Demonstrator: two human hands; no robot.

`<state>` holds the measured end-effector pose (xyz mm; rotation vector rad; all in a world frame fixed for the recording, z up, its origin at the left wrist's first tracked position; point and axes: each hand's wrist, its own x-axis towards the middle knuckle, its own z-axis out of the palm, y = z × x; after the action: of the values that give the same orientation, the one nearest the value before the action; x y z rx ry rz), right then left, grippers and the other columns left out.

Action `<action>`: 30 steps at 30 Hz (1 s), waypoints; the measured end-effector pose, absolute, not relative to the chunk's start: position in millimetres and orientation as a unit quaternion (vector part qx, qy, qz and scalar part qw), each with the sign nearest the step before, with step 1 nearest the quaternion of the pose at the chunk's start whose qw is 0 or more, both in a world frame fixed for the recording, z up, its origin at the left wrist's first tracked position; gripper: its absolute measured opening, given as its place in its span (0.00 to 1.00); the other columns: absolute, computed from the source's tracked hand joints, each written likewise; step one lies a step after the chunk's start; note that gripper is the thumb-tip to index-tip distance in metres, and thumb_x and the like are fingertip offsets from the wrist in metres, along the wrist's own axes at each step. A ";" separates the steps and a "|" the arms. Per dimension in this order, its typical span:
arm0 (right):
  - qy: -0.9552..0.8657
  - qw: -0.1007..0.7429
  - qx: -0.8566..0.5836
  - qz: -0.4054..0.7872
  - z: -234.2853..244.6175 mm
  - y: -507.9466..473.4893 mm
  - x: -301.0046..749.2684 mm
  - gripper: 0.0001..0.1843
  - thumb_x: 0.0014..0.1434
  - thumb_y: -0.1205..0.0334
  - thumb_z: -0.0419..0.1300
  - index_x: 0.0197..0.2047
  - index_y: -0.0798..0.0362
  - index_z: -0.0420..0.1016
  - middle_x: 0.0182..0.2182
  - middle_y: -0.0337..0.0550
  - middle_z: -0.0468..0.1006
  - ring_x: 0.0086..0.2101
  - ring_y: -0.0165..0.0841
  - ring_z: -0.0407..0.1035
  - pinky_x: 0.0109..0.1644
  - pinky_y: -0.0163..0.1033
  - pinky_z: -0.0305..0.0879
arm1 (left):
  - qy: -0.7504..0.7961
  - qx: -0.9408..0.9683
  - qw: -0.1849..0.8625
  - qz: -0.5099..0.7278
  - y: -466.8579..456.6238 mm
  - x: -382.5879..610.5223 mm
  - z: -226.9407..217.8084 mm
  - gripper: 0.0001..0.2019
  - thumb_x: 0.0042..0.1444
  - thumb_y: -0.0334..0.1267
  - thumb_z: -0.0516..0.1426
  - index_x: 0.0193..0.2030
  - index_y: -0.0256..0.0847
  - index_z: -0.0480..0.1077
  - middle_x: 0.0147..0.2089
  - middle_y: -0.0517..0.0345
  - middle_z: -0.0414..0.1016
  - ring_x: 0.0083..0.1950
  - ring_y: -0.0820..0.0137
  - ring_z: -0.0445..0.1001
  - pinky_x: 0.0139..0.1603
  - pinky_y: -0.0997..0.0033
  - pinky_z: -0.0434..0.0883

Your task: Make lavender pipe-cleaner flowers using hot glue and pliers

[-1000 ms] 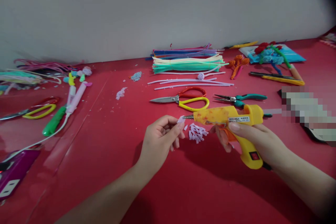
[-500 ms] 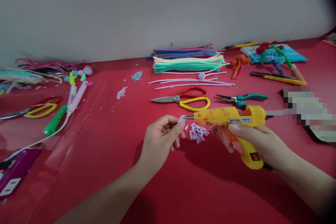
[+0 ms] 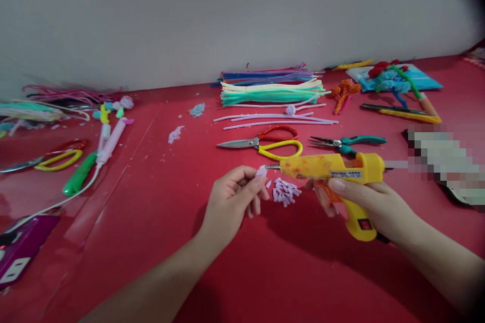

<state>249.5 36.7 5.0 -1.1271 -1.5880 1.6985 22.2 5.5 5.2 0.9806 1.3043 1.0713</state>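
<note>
Between the thumb and fingers of my left hand is a small lilac fuzzy piece, partly hidden by the fingertips. My right hand is wrapped round a yellow hot glue gun, with fingers at its orange trigger. The metal nozzle points left and meets the lilac piece, or lies just at it. Just below the nozzle, a pile of short lilac pipe cleaner cuttings lies on the red table. A clear glue stick sticks out of the gun's back.
Behind my hands lie red-and-yellow-handled scissors, green-handled pliers and pipe cleaner bundles. To the left are more scissors, a pink glue tool with a white cord and a purple power strip. Tweezers lie right.
Both hands stay almost in place. The glue gun's handle has shifted very slightly up and left, its nozzle still at the lilac piece.
</note>
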 end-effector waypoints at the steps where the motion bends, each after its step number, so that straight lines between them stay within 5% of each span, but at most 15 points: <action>1: -0.586 0.280 -0.414 0.638 5.5 37.2 248.3 0.21 0.59 0.46 0.53 0.24 0.53 0.71 0.24 0.40 0.72 0.25 0.32 0.66 0.34 0.39 0.62 | 0.537 0.408 0.575 0.463 5.8 22.2 4.8 0.08 0.56 0.40 0.59 0.29 0.39 0.69 0.24 0.62 0.74 0.17 0.80 0.65 0.16 0.82 0.61; 10: -0.554 0.313 -0.355 0.684 4.5 38.1 241.8 0.20 0.60 0.47 0.52 0.28 0.54 0.72 0.26 0.42 0.74 0.26 0.34 0.69 0.37 0.40 0.66 | 0.454 0.339 0.658 0.496 7.8 22.2 3.8 0.05 0.56 0.36 0.59 0.31 0.38 0.70 0.25 0.60 0.77 0.18 0.80 0.68 0.19 0.83 0.64; 18: -0.704 0.320 -0.454 0.443 -3.8 34.1 243.7 0.14 0.56 0.47 0.58 0.33 0.49 0.73 0.29 0.42 0.76 0.29 0.37 0.69 0.33 0.40 0.65 | 0.459 0.330 0.662 0.492 8.0 21.6 6.4 0.07 0.54 0.39 0.60 0.30 0.37 0.71 0.23 0.59 0.76 0.17 0.80 0.67 0.16 0.83 0.62; 22: -0.770 0.309 -0.456 0.321 4.0 42.9 250.9 0.11 0.57 0.55 0.58 0.43 0.47 0.68 0.34 0.42 0.74 0.30 0.35 0.68 0.34 0.40 0.65 | 0.492 0.336 0.633 0.493 12.1 18.1 2.6 0.07 0.54 0.40 0.60 0.32 0.38 0.71 0.25 0.61 0.75 0.18 0.81 0.65 0.17 0.83 0.61; 25: -0.831 0.240 -0.428 0.263 9.0 49.7 259.7 0.24 0.53 0.64 0.57 0.53 0.48 0.58 0.45 0.46 0.70 0.39 0.38 0.68 0.41 0.41 0.65 | 0.519 0.360 0.614 0.473 15.1 16.8 -0.9 0.08 0.55 0.41 0.60 0.34 0.39 0.71 0.27 0.62 0.75 0.19 0.81 0.65 0.17 0.83 0.60; 30: -0.914 0.104 -0.376 0.108 -2.9 68.0 274.1 0.25 0.43 0.81 0.48 0.45 0.52 0.64 0.44 0.47 0.70 0.48 0.42 0.63 0.52 0.48 0.58 | 0.540 0.410 0.599 0.426 15.9 16.7 -1.8 0.10 0.56 0.44 0.59 0.34 0.39 0.71 0.28 0.61 0.74 0.20 0.80 0.64 0.19 0.82 0.61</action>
<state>274.1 68.0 -2.9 -1.1083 -2.6973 0.3194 16.7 15.9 -1.8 0.9503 1.2517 0.9888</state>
